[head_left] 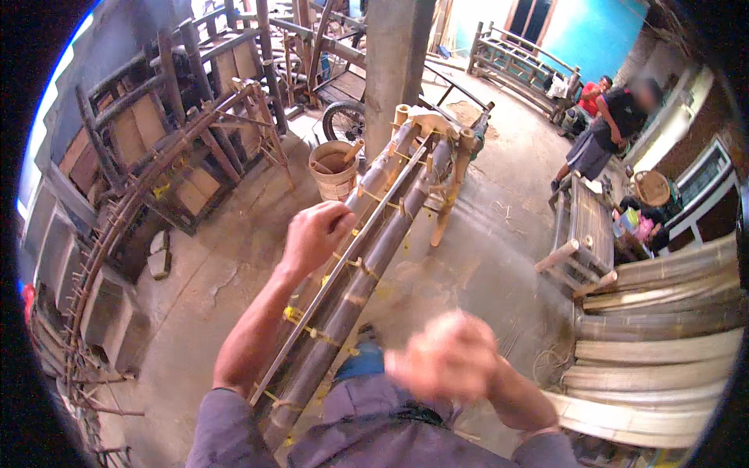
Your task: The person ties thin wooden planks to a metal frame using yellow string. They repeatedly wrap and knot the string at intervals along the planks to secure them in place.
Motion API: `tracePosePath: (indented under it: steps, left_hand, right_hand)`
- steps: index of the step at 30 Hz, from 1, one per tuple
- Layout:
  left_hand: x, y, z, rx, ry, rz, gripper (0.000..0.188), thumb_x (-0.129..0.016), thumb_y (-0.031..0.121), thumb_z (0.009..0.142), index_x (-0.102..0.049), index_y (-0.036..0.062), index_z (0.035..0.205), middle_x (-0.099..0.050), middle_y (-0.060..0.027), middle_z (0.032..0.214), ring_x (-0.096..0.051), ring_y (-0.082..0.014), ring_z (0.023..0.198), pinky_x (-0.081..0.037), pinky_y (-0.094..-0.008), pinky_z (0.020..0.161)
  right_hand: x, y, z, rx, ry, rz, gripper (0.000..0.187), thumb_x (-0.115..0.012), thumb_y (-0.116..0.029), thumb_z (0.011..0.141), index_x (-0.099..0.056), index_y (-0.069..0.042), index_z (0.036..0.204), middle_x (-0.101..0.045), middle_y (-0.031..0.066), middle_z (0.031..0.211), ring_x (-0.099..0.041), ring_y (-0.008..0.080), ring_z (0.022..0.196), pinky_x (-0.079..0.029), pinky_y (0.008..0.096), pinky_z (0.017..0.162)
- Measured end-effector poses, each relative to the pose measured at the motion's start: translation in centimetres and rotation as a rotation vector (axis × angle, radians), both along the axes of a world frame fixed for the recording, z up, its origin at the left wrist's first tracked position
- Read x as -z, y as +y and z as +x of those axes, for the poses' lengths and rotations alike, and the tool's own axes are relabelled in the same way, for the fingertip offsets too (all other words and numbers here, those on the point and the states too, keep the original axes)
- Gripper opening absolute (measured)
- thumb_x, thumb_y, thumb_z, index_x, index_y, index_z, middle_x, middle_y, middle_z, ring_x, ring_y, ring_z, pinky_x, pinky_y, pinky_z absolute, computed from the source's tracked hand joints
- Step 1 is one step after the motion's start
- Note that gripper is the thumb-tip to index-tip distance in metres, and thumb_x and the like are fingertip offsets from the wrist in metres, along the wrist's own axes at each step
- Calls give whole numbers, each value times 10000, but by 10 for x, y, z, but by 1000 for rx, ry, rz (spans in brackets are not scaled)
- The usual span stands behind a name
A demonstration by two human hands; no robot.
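A long frame of dark bamboo poles (343, 320) slants away from my body, bound at intervals with yellow ties (292, 313) and set with short pegs. Along its upper side runs a thin pale strip (320, 303). Over the frame's left side is my left hand (316, 232), its fingers curled closed; anything inside them is hidden. To the right of the frame, in front of my body, my right hand (449, 355) looks bunched but is smeared by motion. I cannot tell whether it holds anything.
A concrete pillar (396, 70) and a bucket (337, 173) stand by the frame's far end. Bamboo furniture (133, 132) fills the left. Split bamboo (655, 351) lies at right, near a slatted bench (589, 226). Two people (612, 129) are at the far right.
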State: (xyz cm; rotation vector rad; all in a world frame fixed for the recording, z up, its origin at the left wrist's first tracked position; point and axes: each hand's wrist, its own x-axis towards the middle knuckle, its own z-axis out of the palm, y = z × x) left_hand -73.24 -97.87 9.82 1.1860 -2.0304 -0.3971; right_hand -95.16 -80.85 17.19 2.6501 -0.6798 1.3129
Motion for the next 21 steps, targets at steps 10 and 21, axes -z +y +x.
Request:
tracePosePath:
  steps: [10, 21]
  left_hand:
    - [97, -130, -98, -149, -266, 377, 232, -624, 299, 839, -663, 70, 837, -648, -117, 872, -637, -292, 861, -505, -394, 748]
    - [-6, -134, -197, -410, -13, 513, 528, -584, 417, 872, -502, 37, 1228, -572, -192, 1158, -560, -362, 1078, -458, -437, 916]
  right_hand:
    - [199, -366, -175, 396, -515, 1162, 260, -592, -131, 873, -588, -55, 1122, -662, 81, 1024, -618, 145, 844, -491, 299, 699]
    - [112, -516, -209, -431, -837, 1473, 226, -568, -141, 909, -556, 20, 1067, -610, 83, 976, -602, 188, 947, -496, 310, 841]
